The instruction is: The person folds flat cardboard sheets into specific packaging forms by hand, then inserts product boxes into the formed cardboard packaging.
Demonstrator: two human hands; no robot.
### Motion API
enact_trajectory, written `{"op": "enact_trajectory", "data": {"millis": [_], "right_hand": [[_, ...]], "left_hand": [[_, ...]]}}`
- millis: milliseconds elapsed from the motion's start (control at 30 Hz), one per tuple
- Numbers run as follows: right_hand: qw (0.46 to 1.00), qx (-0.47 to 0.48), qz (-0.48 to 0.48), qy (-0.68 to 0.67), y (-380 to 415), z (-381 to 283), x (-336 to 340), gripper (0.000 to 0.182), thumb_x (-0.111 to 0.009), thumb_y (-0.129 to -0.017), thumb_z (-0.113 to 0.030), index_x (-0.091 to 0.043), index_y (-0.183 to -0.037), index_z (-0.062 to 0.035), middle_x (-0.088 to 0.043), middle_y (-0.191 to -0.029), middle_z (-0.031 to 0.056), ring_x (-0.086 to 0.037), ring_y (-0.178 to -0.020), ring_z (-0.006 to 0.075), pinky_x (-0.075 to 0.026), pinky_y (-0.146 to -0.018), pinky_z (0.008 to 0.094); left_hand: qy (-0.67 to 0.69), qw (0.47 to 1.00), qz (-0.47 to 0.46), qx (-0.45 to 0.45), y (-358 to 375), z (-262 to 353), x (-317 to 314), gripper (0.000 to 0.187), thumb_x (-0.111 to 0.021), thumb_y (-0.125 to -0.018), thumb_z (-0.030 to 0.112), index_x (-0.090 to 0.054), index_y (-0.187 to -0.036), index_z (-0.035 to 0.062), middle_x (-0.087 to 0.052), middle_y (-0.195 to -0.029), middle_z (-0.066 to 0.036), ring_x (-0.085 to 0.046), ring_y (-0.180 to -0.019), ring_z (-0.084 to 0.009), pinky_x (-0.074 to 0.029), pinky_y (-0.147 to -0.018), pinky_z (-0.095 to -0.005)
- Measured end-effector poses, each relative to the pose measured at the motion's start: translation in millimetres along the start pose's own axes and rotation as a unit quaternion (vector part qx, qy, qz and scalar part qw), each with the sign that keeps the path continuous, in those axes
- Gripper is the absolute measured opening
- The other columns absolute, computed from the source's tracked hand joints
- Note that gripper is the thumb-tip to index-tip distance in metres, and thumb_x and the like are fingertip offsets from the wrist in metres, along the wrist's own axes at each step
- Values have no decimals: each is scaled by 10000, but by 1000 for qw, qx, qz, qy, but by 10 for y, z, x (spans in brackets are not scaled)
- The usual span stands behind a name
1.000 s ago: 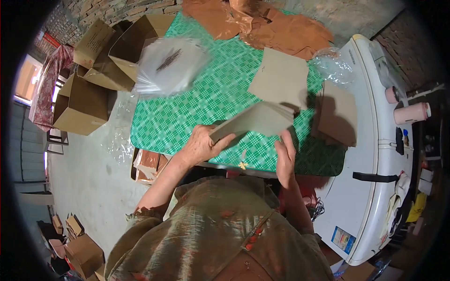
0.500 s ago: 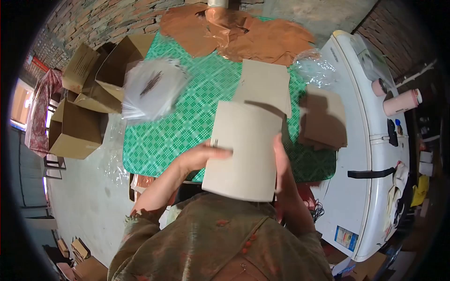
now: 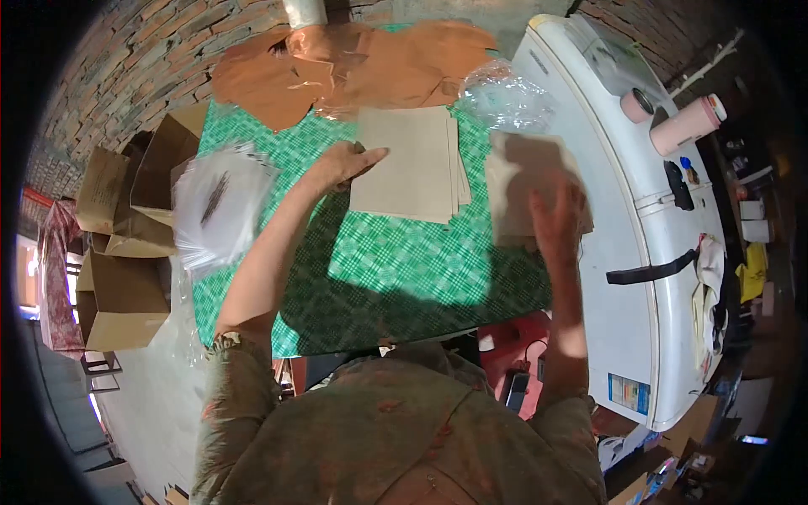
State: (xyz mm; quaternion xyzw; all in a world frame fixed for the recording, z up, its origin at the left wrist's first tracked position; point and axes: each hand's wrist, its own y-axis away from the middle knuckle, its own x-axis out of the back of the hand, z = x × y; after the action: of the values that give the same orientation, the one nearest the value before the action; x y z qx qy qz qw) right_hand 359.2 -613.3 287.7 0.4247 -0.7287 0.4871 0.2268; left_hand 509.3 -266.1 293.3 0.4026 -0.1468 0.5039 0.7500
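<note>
In the head view, a stack of beige card sheets lies in the middle of the green checked tablecloth, its right edges uneven. My left hand grips the stack's left edge, one digit stretched over the top sheet and the others curled at the side. To the right, a second stack of similar sheets sits in shadow near the table's edge. My right hand rests on that stack with its fingers spread. How many sheets my left hand has hold of is hidden.
Clear plastic sleeves lie fanned at the table's left. Brown leather-like material covers the far end, beside crumpled clear plastic. Open cardboard boxes stand on the left; a white fridge lies along the right.
The beige sheet held in both hands near my body is now down at the middle stack. My left hand moved forward with it; my right hand moved right to the other stack.
</note>
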Motion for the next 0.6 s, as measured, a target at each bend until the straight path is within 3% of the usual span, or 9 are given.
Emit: {"op": "enact_trajectory", "data": {"millis": [33, 133, 167, 200, 233, 300, 333, 367, 600], "right_hand": [[998, -25, -6, 48, -14, 185, 33, 531, -661, -896, -276, -509, -1310, 20, -525, -1304, 235, -427, -1276, 453, -349, -1065, 532], [974, -91, -1, 206, 36, 703, -25, 575, -634, -909, -343, -497, -1337, 17, -480, -1377, 238, -374, -1344, 450, -294, -1112, 534], [970, -126, -51, 202, 20, 735, 5, 594, -617, -916, -374, -491, -1360, 1, -460, -1416, 225, -340, -1382, 441, -263, -1137, 528], [975, -119, -42, 185, 33, 770, -5, 587, -618, -915, -367, -493, -1355, 0, -463, -1415, 219, -340, -1382, 441, -265, -1135, 530], [979, -112, -34, 168, 56, 810, -39, 579, -619, -914, -361, -496, -1351, -1, -465, -1413, 213, -340, -1382, 441, -266, -1134, 533], [983, -98, -25, 151, 91, 843, -66, 561, -622, -911, -344, -502, -1340, -3, -465, -1415, 205, -338, -1384, 440, -266, -1133, 535], [984, -92, -25, 153, 100, 849, -68, 550, -624, -908, -333, -506, -1332, -3, -461, -1418, 202, -335, -1387, 439, -265, -1134, 534], [984, -86, -25, 157, 109, 843, -53, 540, -625, -906, -323, -509, -1325, -3, -458, -1422, 199, -333, -1389, 438, -263, -1135, 534], [995, -46, -5, 91, 224, 782, 18, 504, -672, -873, -235, -518, -1299, -13, -399, -1488, 179, -274, -1431, 415, -236, -1160, 513]], "left_hand": [[-128, 976, 137, -108, 36, -50, -42, 494, -645, -897, 464, -640, -882, -31, -687, -781, -180, -675, -671, -323, -527, -569, -407], [-181, 846, 433, -255, 182, -45, -221, 494, -694, -876, 459, -583, -948, -17, -681, -748, -172, -675, -717, -365, -516, -618, -455], [-160, 857, 412, -266, 370, 136, -280, 457, -680, -889, 419, -553, -1036, 6, -683, -791, -203, -679, -764, -381, -525, -637, -466], [-113, 918, 309, -220, 545, 353, -353, 411, -677, -894, 400, -589, -1039, 25, -693, -854, -217, -688, -800, -370, -537, -677, -454], [-56, 912, 269, -306, 603, 447, -511, 401, -672, -899, 398, -638, -1037, 24, -701, -892, -220, -692, -820, -365, -542, -711, -427], [53, 935, 98, -338, 585, 630, -860, 398, -647, -924, 399, -688, -1011, 13, -703, -815, -131, -673, -743, -202, -539, -688, -355], [123, 957, -18, -264, 496, 667, -1101, 340, -604, -943, 350, -673, -1016, 25, -685, -827, -175, -683, -755, -304, -533, -693, -428], [159, 962, -106, -196, 604, 864, -1179, 368, -593, -957, 356, -632, -931, -10, -641, -727, -126, -661, -625, -215, -537, -573, -384], [157, 969, -73, -175, 727, 1078, -1549, 400, -607, -957, 309, -546, -844, -70, -610, -663, -162, -618, -477, -224, -515, -481, -364]]}}
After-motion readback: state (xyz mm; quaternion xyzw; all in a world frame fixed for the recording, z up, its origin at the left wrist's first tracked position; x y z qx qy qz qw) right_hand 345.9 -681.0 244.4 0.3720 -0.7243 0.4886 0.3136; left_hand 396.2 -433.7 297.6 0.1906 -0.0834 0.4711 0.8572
